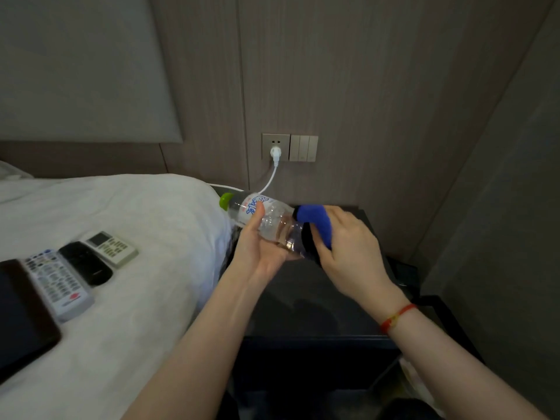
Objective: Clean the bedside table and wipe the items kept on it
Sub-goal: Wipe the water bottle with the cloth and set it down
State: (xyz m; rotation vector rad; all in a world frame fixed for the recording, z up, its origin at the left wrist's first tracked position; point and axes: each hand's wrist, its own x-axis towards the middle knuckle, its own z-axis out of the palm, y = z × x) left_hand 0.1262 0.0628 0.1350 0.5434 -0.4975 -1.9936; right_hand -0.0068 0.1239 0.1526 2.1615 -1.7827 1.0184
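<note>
Two bare forearms reach forward from the bottom edge, meeting above a dark bedside worktop whose front edge lies nearest the viewer. The bare dark surface spreads under the hands and back to the wall.

Above that worktop, the left hand cradles a clear plastic water bottle from below, thumb curled over its side, so this grip is wrapped around the bottle. The bottle lies nearly on its side, green cap pointing left toward the bed, base pointing right. The right hand (a red string bracelet circles its wrist) clenches a blue cloth against the bottle's base end; a dark part of the cloth shows under the palm.

Left of the worktop, a bed with white sheet presses right up against its side edge. On the sheet, well apart from the bottle, lie three remote controls side by side and a dark tablet at the frame's left edge.

Beyond the worktop's back edge, a white plug sits in a wall socket, its cable drooping down behind the bottle. Light switches are just right of the socket.
</note>
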